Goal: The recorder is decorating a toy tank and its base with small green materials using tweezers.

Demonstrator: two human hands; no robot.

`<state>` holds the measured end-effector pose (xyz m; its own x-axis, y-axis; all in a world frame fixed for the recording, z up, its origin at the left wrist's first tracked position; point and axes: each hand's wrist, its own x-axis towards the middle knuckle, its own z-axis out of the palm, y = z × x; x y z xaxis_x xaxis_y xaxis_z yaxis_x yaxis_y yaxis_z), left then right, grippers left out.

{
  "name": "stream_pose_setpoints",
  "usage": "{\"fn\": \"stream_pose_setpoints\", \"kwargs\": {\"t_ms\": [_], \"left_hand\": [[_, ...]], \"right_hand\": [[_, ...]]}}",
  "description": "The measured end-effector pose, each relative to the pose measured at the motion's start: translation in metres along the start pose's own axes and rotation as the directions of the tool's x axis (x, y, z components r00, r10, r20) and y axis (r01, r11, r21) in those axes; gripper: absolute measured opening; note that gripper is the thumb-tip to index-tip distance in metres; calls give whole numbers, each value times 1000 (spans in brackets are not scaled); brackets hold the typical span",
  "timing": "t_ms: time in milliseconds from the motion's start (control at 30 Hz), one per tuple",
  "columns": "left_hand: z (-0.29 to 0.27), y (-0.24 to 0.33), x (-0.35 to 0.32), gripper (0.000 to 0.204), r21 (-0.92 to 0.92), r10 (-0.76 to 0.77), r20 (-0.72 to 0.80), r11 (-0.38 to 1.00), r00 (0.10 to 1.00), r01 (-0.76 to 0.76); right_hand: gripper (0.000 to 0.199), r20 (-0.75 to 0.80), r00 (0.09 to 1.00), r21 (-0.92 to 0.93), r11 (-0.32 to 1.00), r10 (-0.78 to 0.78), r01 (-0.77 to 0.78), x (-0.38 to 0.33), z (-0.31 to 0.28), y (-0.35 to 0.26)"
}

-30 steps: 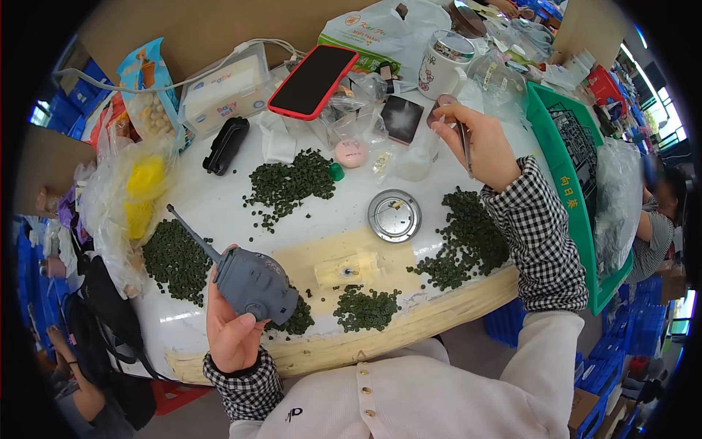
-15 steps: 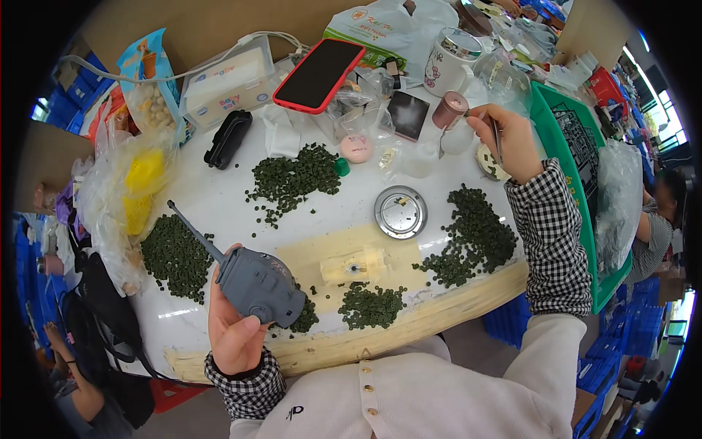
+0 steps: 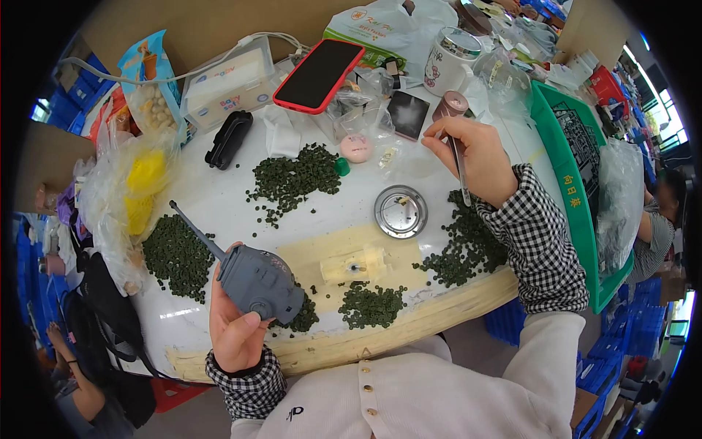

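My left hand (image 3: 235, 329) grips a grey model tank turret (image 3: 259, 284), thumb on its lower side. Its long thin barrel points up and left. My right hand (image 3: 474, 159), fingers pinched together, holds slim metal tweezers (image 3: 460, 162) above the right side of the table. Below that hand lies a pile of small dark green pieces (image 3: 468, 245), partly covered by the sleeve. A round silver tin lid (image 3: 401, 211) with tiny bits in it sits left of it. More green pieces (image 3: 371, 305) lie near the front edge, beside a tape-covered block (image 3: 355, 267).
Further green piles lie at centre (image 3: 296, 179) and left (image 3: 178, 256). A red-cased phone (image 3: 319, 75), a lidded mug (image 3: 446, 64) and a brownish-pink jar (image 3: 451, 105) stand behind. A green crate (image 3: 567, 194) borders the right; plastic bags (image 3: 110, 197) crowd the left.
My right hand has moved left and nearer me with the tweezers, away from beside the brownish-pink jar. My left hand and the turret stay almost where they were.
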<state>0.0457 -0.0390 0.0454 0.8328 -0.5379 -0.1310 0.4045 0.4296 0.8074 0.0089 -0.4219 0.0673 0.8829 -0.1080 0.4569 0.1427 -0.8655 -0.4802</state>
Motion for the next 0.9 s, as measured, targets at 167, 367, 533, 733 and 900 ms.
{"fn": "stream_pose_setpoints", "kwargs": {"t_ms": [167,367,533,733,900], "left_hand": [[-4,0,-2,91,-2,1,1,1000,1000,-1],[-1,1,-5,92,-10,-2,-18,1000,1000,1],[-3,1,-3,92,-16,-4,-7,1000,1000,4],[-2,3,-5,92,-13,-12,-18,1000,1000,12],[-4,4,-8,93,-14,1,-6,1000,1000,-1]], "right_hand": [[14,-17,993,65,991,114,-113,-6,-13,5],[13,-9,980,-48,979,200,-200,-16,-38,9],[19,-89,990,-122,986,107,-117,-17,-36,9],[20,-293,939,-424,905,-181,42,-2,-43,-28],[20,50,981,-636,751,-188,177,-2,-7,-52]]}}
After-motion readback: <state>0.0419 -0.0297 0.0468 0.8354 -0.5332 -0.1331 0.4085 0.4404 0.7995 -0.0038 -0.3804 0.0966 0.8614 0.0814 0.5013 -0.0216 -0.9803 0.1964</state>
